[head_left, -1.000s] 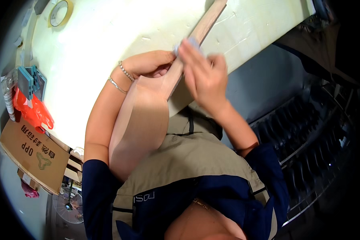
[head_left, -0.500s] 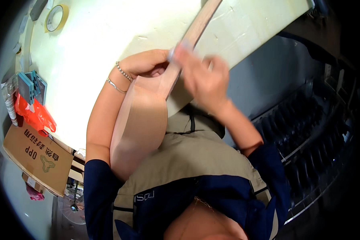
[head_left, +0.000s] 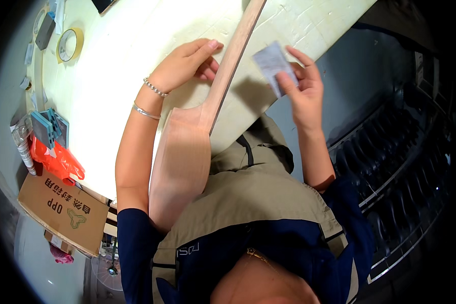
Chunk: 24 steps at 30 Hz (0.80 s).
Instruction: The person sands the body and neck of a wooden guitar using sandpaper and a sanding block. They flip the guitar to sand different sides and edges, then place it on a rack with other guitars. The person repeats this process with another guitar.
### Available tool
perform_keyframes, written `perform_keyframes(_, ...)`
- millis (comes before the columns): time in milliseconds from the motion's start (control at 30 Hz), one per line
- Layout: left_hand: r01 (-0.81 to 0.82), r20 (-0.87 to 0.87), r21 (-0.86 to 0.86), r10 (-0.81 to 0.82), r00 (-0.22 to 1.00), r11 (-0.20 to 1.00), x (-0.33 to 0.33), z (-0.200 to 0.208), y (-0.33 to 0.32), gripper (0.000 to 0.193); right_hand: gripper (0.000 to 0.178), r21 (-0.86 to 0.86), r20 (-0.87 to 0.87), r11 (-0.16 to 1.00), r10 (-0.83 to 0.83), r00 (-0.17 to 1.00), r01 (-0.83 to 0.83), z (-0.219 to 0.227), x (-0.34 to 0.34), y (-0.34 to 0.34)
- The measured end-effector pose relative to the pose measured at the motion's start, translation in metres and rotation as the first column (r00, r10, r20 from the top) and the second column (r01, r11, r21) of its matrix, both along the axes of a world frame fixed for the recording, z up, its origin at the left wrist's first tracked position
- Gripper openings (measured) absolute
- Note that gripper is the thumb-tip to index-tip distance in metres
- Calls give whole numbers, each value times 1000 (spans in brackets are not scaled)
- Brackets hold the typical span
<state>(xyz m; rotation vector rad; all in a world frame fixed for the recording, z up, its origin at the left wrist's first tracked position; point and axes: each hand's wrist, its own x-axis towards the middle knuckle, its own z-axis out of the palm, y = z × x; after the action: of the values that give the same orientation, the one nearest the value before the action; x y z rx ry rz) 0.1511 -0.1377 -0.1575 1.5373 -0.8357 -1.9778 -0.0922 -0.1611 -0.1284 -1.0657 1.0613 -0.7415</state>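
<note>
An unfinished wooden ukulele or small guitar (head_left: 183,147) lies slanted between my left forearm and my apron, its bare neck (head_left: 234,58) reaching up over the table. My left hand (head_left: 195,63) is beside the neck on its left, open with loosely bent fingers; whether the fingertips touch the wood I cannot tell. To the right of the neck and apart from it, my right hand (head_left: 304,88) pinches a grey piece of sandpaper (head_left: 275,67) between thumb and fingers. The sandpaper is slightly blurred.
On the pale table (head_left: 121,61) lie a tape roll (head_left: 70,45), grey-blue blocks (head_left: 48,126) and a red plastic bag (head_left: 58,162) at the left. A cardboard box (head_left: 63,210) stands below its edge. A rack of dark curved pieces (head_left: 395,182) is at the right.
My right hand has come off the neck and moved right, showing the sandpaper. My left hand has loosened from the neck and shifted up a little.
</note>
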Motion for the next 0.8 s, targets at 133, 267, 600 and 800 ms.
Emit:
perform_keyframes(133, 129, -394, 110, -76, 916, 986, 1, -8, 21, 44, 40, -505, -377, 782, 181, 908, -366, -3, 27, 8)
perform_keyframes(267, 100, -647, 219, 68, 760, 971, -2, -18, 39, 42, 52, -637, -638, 408, 198, 744, -654, -5, 26, 1)
perform_keyframes(600, 2, -543, 307, 173, 822, 952, -9, -28, 40, 34, 39, -808, -525, 205, 173, 833, -552, -33, 29, 25)
perform_keyframes(800, 30, -589, 158, 70, 805, 987, -6, -37, 37, 39, 53, -680, -550, 458, 197, 811, -573, -14, 36, 55)
